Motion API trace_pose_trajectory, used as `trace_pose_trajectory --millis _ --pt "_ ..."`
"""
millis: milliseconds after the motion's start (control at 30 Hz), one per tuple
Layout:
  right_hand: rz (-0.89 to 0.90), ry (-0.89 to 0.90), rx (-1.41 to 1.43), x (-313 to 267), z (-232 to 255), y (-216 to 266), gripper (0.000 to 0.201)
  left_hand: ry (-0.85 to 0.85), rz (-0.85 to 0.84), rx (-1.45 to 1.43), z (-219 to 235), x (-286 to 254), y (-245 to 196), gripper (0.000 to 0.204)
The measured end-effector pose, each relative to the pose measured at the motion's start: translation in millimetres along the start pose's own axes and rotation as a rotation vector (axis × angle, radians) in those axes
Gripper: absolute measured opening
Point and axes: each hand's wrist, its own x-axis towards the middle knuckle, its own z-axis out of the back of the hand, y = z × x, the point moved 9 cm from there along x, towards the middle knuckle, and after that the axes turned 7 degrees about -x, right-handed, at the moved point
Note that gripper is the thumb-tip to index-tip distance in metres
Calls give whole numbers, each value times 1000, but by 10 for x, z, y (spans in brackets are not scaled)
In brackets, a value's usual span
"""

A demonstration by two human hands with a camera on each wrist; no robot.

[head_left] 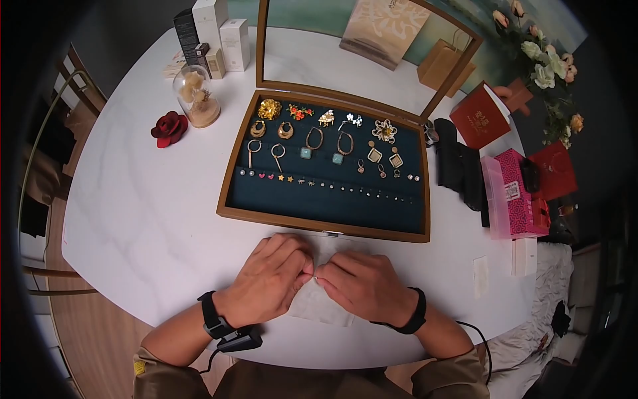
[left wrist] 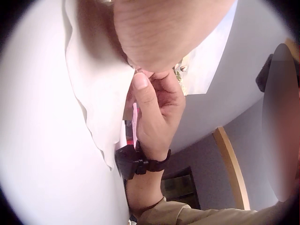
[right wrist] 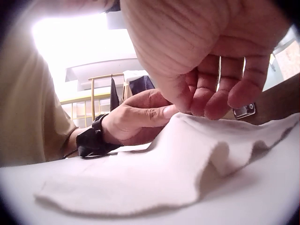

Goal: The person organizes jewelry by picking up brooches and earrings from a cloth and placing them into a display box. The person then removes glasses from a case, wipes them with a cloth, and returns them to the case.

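In the head view the left hand (head_left: 269, 282) and the right hand (head_left: 365, 286) meet in front of the display case, both pinching at a tiny pale item (head_left: 314, 277) mostly hidden by the fingertips. A white cloth (head_left: 322, 309) lies beneath them. From the right wrist, the cloth (right wrist: 173, 159) rises in folds to the fingertips; whether it is pinched too, I cannot tell. The wooden case (head_left: 325, 227) stands with its glass lid raised, and rows of earrings and brooches sit on its dark green lining (head_left: 266, 195).
Boxes (head_left: 234, 45), a glass dome (head_left: 197, 100) and a red fabric flower (head_left: 170, 129) stand at the back left. On the right are dark pouches (head_left: 448, 156), a red box (head_left: 480, 116), a pink patterned box (head_left: 513, 193) and flowers (head_left: 543, 70).
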Motion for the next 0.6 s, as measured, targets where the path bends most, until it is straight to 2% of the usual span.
trace_pose_trajectory --millis 200,267,400,467,600 --pt "9 -17 4 31 46 31 12 3 -26 10 0 4 -29 14" --pt "7 -13 5 30 43 28 13 23 -32 10 -16 -7 -25 25" --pt "3 -8 3 33 46 26 13 32 -20 19 -27 -12 -16 26" --pt "-5 -18 15 31 46 16 13 14 -33 37 -16 -1 -31 14" --pt "-13 -35 37 27 50 4 12 7 -36 15 2 -1 -48 15"
